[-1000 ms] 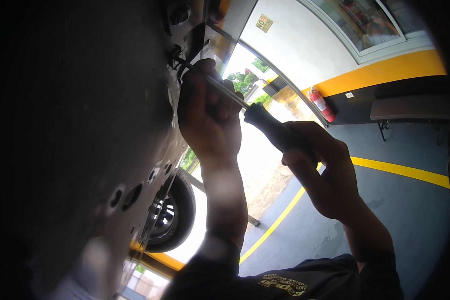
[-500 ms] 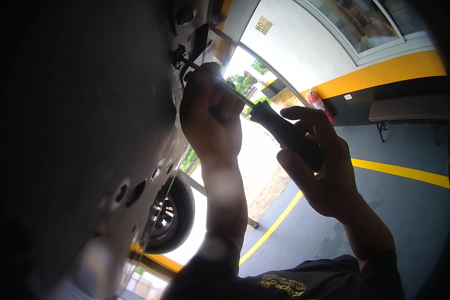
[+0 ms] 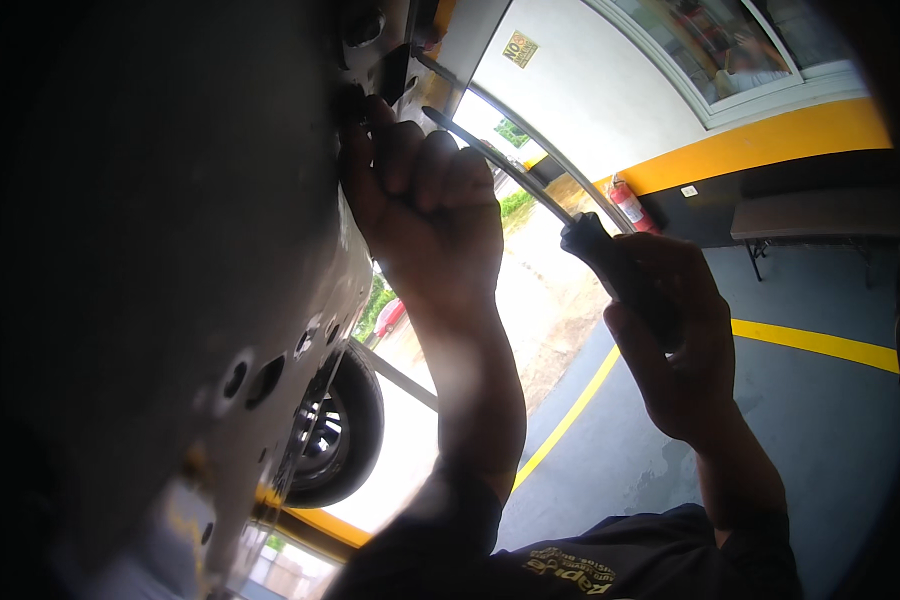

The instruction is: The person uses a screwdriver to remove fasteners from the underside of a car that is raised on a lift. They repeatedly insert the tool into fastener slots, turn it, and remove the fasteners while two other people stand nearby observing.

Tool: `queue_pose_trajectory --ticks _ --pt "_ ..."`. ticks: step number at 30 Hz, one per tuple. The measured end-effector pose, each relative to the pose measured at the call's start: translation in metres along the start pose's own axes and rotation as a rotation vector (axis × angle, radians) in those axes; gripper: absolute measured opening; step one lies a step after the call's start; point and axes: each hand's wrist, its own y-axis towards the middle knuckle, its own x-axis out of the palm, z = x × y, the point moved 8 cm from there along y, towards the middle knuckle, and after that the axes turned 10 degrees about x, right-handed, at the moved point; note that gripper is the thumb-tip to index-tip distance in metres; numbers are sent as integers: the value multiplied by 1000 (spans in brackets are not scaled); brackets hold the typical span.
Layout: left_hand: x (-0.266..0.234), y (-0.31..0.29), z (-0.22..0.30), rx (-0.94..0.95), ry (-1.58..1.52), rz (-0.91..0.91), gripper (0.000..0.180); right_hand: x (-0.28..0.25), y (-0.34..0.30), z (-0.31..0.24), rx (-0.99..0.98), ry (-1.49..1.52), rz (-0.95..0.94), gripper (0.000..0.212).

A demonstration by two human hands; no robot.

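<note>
My right hand (image 3: 698, 350) is wrapped round the dark handle of a screwdriver (image 3: 592, 245). Its long metal shaft points up and left, and the tip stands free in the air beside my left hand. Raised against the underside of a vehicle (image 3: 295, 270), my left hand (image 3: 430, 205) has its thumb and forefinger closed on a small dark part (image 3: 349, 104). Shadow hides what kind of part it is and how it sits in the panel. The other fingers are curled in.
A wheel with a black tyre (image 3: 362, 440) hangs below the panel. Holes dot the vehicle's underside. To the right are a bench (image 3: 800, 215), a red fire extinguisher (image 3: 631, 207) and a window in a white wall (image 3: 570, 75). Yellow lines cross the grey floor (image 3: 610, 455).
The screwdriver has drawn back from the dark part, moving right with my right hand. My left hand has shifted from beside the shaft to pinch the part.
</note>
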Motion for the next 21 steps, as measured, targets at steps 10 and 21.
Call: queue_pose_trajectory --ticks 10,21 --pt "9 0 -12 -17 -163 33 18 -11 12 -10 -52 -86 -1 39" --pt "14 -9 -18 0 -180 39 16 -12 9 -7 -37 -59 8 38"
